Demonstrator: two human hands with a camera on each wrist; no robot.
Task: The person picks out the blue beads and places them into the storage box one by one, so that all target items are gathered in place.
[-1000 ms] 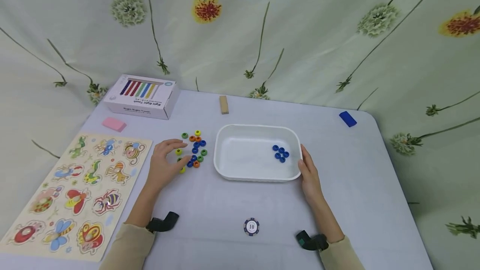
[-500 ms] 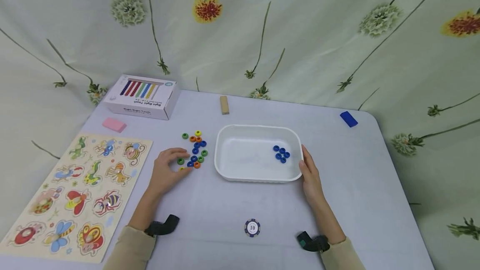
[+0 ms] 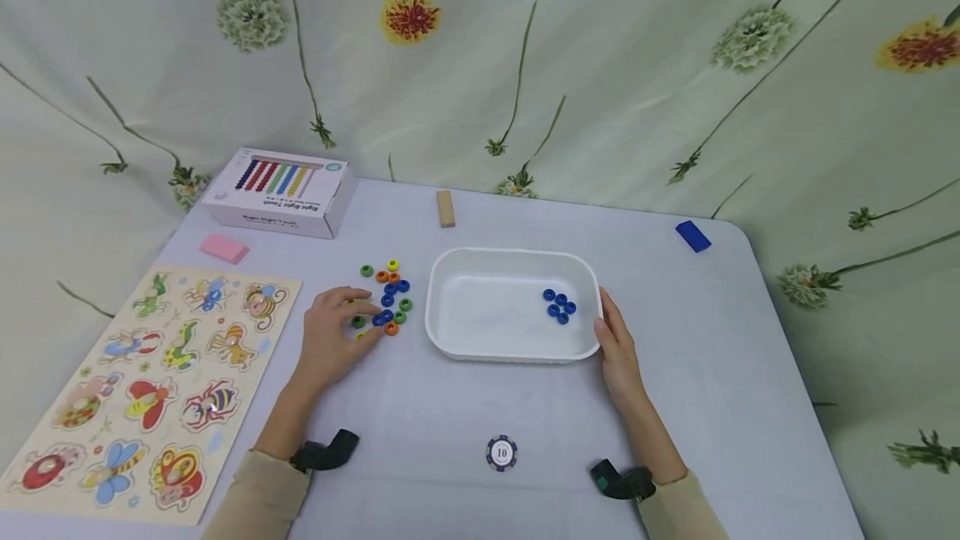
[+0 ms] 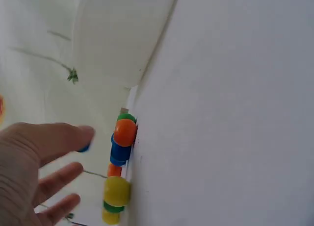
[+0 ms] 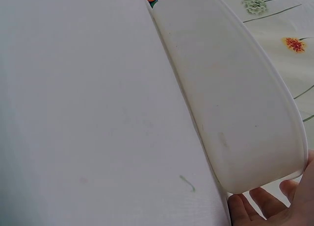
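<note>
Lying farthest left: the insect board (image 3: 177, 390), just beside the left forearm.
Left hand: (image 3: 333, 336) reaching in from the left side of the loose beads, thumb and index fingertips narrow, apparently pinching a blue bead.
Blue bead: (image 3: 378, 321) between those fingertips; the left wrist view shows a blue edge under the thumb, seemingly off the cloth, though most of it is hidden. It is round, so no long axis should matter to the grip.
Loose beads: (image 3: 387, 300) blue, green, orange and yellow, in a loose band running away from the person; another blue one sits just beside the pinched bead.
White tray: (image 3: 483, 307) to the right of the fingers, a strip of cloth between; its long axis runs left to right, its left end facing the left hand. I judge this gap to be the relation that counts.
Tray beads: (image 3: 561, 299) five blue, clustered toward the right end.
Right hand: (image 3: 621, 357) gripping the tray's right end, thumb at the rim; the left is much nearer the loose beads.
</note>
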